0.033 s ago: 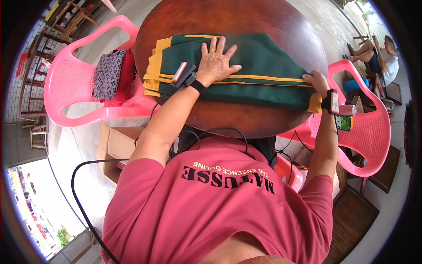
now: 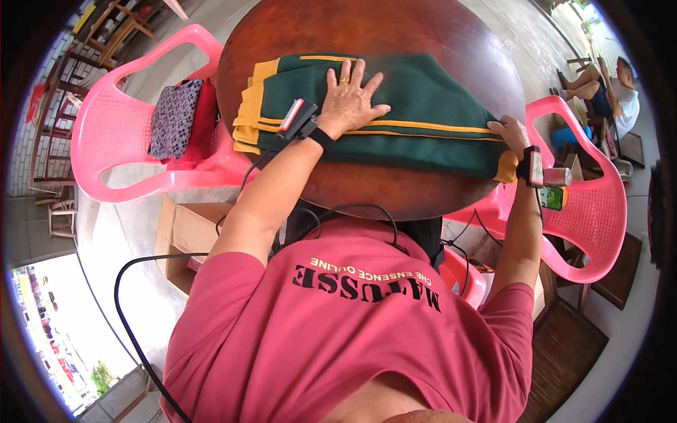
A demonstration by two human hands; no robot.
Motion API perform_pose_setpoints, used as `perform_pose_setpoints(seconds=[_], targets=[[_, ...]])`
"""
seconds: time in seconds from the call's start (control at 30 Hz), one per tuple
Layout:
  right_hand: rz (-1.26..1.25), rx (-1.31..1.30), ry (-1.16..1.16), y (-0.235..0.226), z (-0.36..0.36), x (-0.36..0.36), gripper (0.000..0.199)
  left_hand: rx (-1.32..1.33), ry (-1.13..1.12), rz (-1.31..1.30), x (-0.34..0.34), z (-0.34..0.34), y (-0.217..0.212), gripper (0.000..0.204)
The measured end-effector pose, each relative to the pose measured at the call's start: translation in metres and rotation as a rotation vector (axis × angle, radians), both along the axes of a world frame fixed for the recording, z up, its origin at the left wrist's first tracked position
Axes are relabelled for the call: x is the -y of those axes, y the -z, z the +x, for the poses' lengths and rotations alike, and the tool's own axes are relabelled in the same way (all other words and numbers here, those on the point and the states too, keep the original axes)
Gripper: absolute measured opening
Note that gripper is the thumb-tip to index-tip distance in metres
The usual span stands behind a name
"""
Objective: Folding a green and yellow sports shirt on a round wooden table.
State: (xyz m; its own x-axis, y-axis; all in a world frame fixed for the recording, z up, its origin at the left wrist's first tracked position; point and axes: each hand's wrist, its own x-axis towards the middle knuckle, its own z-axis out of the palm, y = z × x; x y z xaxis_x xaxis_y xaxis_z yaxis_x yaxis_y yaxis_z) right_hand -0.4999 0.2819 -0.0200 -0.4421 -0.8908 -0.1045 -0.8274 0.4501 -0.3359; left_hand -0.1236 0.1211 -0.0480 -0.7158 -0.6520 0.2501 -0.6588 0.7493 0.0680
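A dark green garment (image 2: 423, 99) with yellow stripes lies folded lengthwise on the round brown table (image 2: 367, 28). Yellow ribbed bands (image 2: 252, 106) are stacked at its left end, and one yellow cuff (image 2: 505, 167) shows at the right. My left hand (image 2: 350, 102) presses flat on the cloth left of its middle, fingers spread, a ring on one finger. At the right end, my right hand (image 2: 512, 134) grips the garment's edge near the cuff, its fingers partly hidden. Each wrist wears a strapped device.
Pink plastic chairs stand left (image 2: 113, 134) and right (image 2: 596, 211) of the table; folded clothes (image 2: 176, 120) lie on the left one. An open cardboard box (image 2: 194, 225) sits below the table's left side. Black cables (image 2: 151, 259) run around my arms. A person (image 2: 620, 99) sits at far right.
My left hand and the banded left end of the garment have shifted slightly to the right. My right hand has barely moved and keeps its grip.
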Motion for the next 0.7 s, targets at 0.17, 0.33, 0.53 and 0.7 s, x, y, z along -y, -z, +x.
perform_pose_setpoints(seconds=[0.17,0.33,0.53,0.7], targets=[[-0.198,-0.570,-0.220,0.006,0.018,0.001,0.049,-0.021,0.023,0.055,-0.006,-0.017,-0.002,0.072],[-0.328,-0.409,-0.430,-0.003,0.160,0.069,0.054,0.044,-0.058,0.143,-0.009,-0.016,-0.003,0.070],[-0.207,-0.358,-0.424,0.010,0.189,0.107,0.060,0.099,0.012,-0.163,0.043,0.118,-0.017,0.059],[-0.360,-0.429,-0.292,0.027,0.131,0.081,0.051,-0.098,-0.086,0.089,0.022,0.148,-0.020,0.062]])
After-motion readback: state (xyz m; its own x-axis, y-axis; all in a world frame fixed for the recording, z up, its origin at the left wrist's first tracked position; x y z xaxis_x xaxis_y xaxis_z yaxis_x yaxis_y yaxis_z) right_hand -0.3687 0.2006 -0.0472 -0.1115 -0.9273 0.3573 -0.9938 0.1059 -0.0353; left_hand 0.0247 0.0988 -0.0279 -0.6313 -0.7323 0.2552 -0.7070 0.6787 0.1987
